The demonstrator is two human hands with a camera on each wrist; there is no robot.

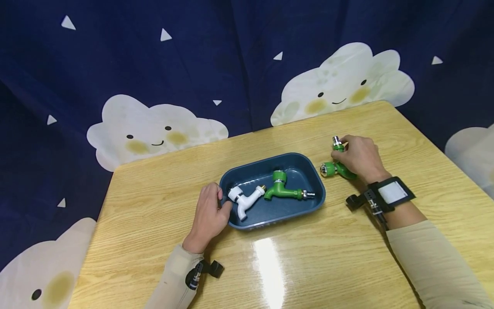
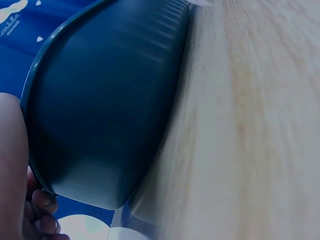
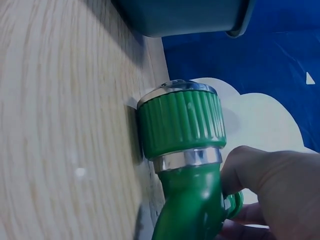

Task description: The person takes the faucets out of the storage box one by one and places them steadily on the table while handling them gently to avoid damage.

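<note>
A dark blue plastic tub (image 1: 266, 219) stands on the table with two faucets in it. The white faucet (image 1: 250, 201) lies at its left, the green faucet (image 1: 283, 191) with a chrome end at its right. My left hand (image 1: 208, 214) grips the tub's left rim between thumb and fingers; in the left wrist view its curled fingertips (image 2: 45, 202) show at the rim. To the right of the tub, my right hand (image 1: 360, 156) pinches a second green faucet (image 3: 190, 200) by its body. That faucet's ribbed knob (image 3: 182, 122) points toward the tub, close over the tabletop.
The wooden table (image 1: 162, 193) reaches back to a dark blue curtain (image 1: 193, 51) printed with clouds and small triangles. Both wrists wear strapped cameras, with a cable running along the right sleeve (image 1: 432, 257).
</note>
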